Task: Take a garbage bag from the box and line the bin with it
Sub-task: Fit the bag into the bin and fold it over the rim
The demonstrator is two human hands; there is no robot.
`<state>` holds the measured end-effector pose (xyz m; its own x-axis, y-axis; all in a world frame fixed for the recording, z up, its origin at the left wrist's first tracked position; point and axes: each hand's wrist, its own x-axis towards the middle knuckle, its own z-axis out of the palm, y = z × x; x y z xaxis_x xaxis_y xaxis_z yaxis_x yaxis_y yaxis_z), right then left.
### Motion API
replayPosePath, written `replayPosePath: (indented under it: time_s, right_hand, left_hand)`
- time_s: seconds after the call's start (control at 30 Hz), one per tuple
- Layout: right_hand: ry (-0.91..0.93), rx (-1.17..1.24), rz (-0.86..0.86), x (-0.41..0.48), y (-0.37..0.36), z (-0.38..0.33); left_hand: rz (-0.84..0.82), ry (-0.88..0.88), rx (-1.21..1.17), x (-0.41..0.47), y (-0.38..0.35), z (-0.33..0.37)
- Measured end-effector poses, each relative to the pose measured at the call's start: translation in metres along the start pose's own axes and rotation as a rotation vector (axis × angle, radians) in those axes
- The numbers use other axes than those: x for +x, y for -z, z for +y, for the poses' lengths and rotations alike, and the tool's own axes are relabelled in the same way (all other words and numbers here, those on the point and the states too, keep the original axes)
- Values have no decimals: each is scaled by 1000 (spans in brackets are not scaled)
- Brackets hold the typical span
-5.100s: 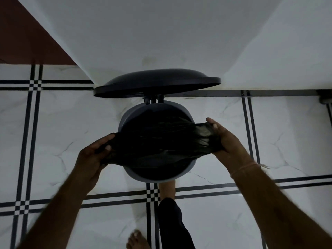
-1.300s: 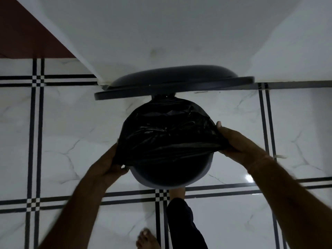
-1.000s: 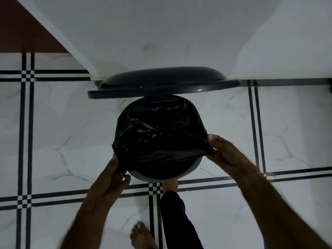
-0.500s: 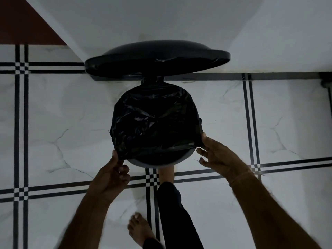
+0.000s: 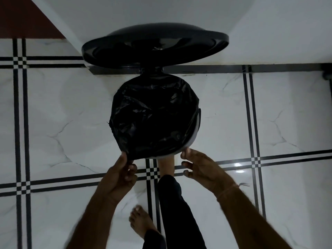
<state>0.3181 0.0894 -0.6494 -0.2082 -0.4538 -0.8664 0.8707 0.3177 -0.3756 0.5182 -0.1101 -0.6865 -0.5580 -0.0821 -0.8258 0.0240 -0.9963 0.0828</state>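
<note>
A round pedal bin stands on the floor by the wall, its dark lid raised. A black garbage bag is stretched over almost the whole rim; a grey sliver of bin shows at the right and near edge. My left hand pinches the bag's hem at the near-left of the rim. My right hand sits at the near-right of the rim with fingers spread, fingertips touching the bin's edge, holding nothing that I can see. No bag box is in view.
One bare foot presses at the bin's base, with a dark trouser leg behind it; the other foot stands nearer. White marble floor tiles with black stripes surround the bin. A white wall rises behind.
The bag's hem has been drawn from the middle of the opening down over the near rim. Both hands slid toward me along the rim, and the right hand's fingers have opened off the bag.
</note>
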Motion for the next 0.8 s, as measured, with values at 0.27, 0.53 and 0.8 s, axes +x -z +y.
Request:
replayPosePath:
  time_s: [0.27,0.53,0.8]
  right_hand:
    - [48,-2,35,-1,-37,29]
    - [63,134,60,3,-55,29]
    - [95,278,27,5,-54,34]
  left_hand:
    - [78,-31,4,-4,-16,-31]
    - [108,16,18,-6,-26,-45]
    - [146,20,21,-2,-28,-46]
